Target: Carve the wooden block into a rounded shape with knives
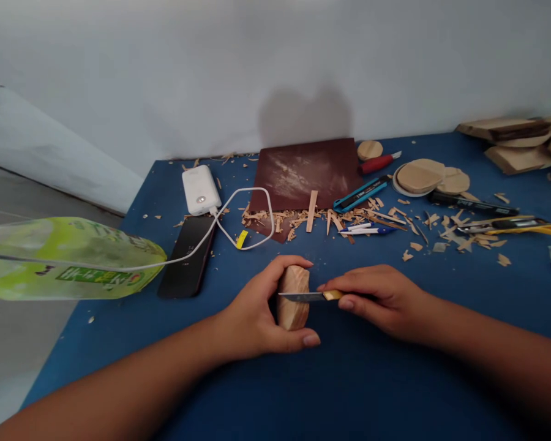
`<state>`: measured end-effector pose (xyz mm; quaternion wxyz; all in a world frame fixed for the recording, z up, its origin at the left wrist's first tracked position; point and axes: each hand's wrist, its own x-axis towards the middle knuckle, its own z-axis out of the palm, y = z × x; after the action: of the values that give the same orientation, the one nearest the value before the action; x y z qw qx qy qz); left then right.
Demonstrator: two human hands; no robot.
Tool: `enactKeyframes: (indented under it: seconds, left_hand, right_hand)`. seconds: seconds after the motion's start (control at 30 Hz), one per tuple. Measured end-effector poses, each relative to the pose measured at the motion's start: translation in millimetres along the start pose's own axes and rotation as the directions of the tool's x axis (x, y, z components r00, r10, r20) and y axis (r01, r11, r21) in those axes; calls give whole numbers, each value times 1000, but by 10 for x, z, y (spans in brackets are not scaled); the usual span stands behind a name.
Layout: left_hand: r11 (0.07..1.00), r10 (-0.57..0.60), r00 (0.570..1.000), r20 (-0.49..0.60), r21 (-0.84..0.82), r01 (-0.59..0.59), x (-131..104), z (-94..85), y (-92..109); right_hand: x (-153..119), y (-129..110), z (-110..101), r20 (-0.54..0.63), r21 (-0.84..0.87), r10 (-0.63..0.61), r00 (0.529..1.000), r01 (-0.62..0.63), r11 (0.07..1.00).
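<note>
My left hand (261, 312) grips a rounded block of pale wood (294, 313) between thumb and fingers, holding it on edge above the blue table. Carved facets show on the block's face. In my right hand (386, 300) is a small knife (303, 297) with a yellow handle, held between thumb and forefinger. Its blade points left and lies across the middle of the block. Whether the edge bites into the wood I cannot tell.
Wood shavings (280, 222) litter the blue table (239, 398) around brown sandpaper (307, 168). Behind lie a blue cutter (360, 194), a red-handled knife (376, 164), pens (365, 230) and a yellow cutter (528, 226). Left are a phone (187, 257), power bank (201, 188) and green plastic bag (73, 260).
</note>
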<state>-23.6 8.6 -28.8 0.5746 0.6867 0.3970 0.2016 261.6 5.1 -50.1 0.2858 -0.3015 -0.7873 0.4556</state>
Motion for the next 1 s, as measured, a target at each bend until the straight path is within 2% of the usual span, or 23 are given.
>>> enactKeyframes:
  seconds: [0.17, 0.53, 0.63, 0.8, 0.9, 1.0]
  left_hand:
    - [999, 6, 1000, 18, 44, -7, 20, 27, 56]
    - [985, 23, 999, 47, 168, -30, 19, -15, 106]
    - [990, 11, 1000, 24, 139, -14, -8, 13, 127]
    - [1000, -6, 993, 122, -29, 10, -76, 115, 148]
    - [997, -60, 998, 24, -44, 61, -66, 109, 103]
    - [999, -35, 995, -89, -43, 31, -26, 71, 28]
  right_hand:
    - [-8, 16, 14, 56, -14, -7, 998, 8, 1000]
    - [-55, 46, 62, -25, -110, -3, 1000, 0, 994]
    - [-35, 45, 52, -58, -129, 18, 998, -26, 991]
    - [14, 24, 4, -185, -118, 135, 973, -158, 980]
    - [22, 2, -22, -244, -94, 173, 954, -201, 975]
    - [17, -15, -37, -221, -37, 224, 949, -238, 971]
